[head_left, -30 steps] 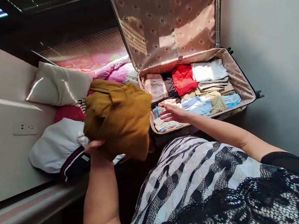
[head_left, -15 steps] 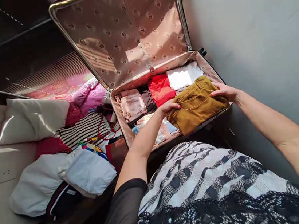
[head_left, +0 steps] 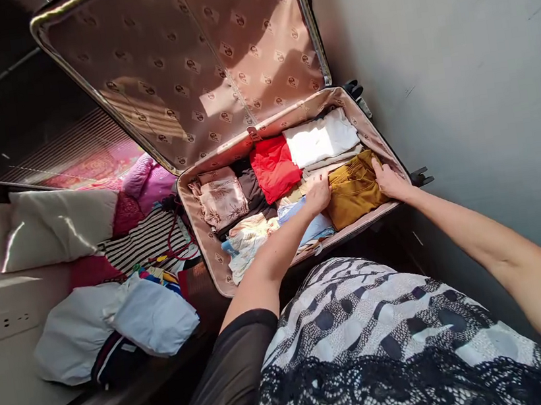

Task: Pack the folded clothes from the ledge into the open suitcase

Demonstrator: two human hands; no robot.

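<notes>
Gripping mustard trousers [head_left: 355, 191] between left hand [head_left: 318, 193] and right hand [head_left: 392, 180], now lowered into the suitcase [head_left: 211, 253], filling its near-right corner.

- You lowered the mustard garment [head_left: 354, 190] from outside the suitcase [head_left: 208, 245], at nine o'clock, into its four-o'clock corner.
- Your right hand [head_left: 391, 180], earlier empty, came to the garment's three-o'clock edge.
- Your left hand [head_left: 318, 193] swung to its nine-o'clock edge.
</notes>
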